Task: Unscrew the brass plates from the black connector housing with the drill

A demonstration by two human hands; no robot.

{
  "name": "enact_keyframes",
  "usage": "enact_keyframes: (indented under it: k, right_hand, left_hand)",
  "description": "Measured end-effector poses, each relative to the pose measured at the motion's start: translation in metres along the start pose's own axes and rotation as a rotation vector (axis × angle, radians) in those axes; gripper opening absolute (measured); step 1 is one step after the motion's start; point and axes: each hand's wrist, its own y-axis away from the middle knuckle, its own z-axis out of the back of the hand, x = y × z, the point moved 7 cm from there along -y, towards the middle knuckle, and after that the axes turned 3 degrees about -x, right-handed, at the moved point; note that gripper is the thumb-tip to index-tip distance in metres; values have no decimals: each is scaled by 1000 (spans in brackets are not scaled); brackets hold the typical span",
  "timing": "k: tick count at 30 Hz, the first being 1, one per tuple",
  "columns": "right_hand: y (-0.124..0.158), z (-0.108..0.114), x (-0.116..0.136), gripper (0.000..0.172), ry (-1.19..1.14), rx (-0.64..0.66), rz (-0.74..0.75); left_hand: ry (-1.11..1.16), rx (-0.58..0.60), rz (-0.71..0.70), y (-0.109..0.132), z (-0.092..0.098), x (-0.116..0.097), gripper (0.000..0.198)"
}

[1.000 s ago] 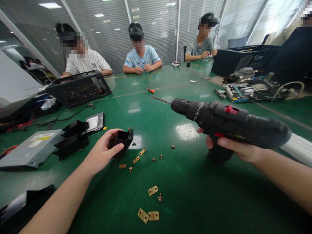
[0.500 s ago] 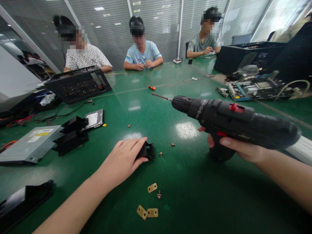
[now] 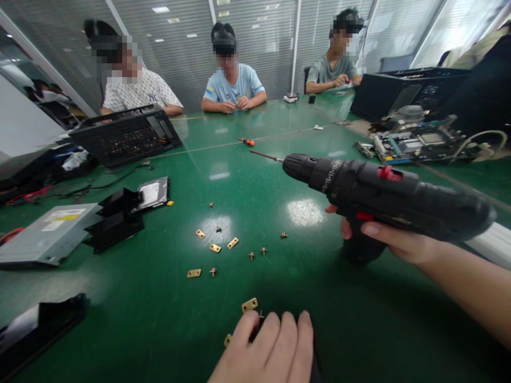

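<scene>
Gripping: right hand (image 3: 383, 239), drill (image 3: 371, 186); left hand (image 3: 273, 346), black piece (image 3: 316, 363)

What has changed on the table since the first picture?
The left hand swept right, then drew back toward the wearer, uncovering brass plates and screws while covering others. The black piece it carried isn't clearly visible now, so I can't tell if it was let go. The right hand keeps gripping the drill; the orange screwdriver stays put.
</scene>
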Motion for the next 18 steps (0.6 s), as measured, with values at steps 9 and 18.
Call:
enact_keyframes:
  k: [9, 18]
  right_hand:
    - [-1, 0, 2, 36, -30, 6, 1]
    - [-12, 1, 4, 44, -149, 90, -1]
  left_hand:
    - [-353, 152, 458, -4, 10, 105, 55]
    - [347, -372, 823, 12, 37, 198, 60]
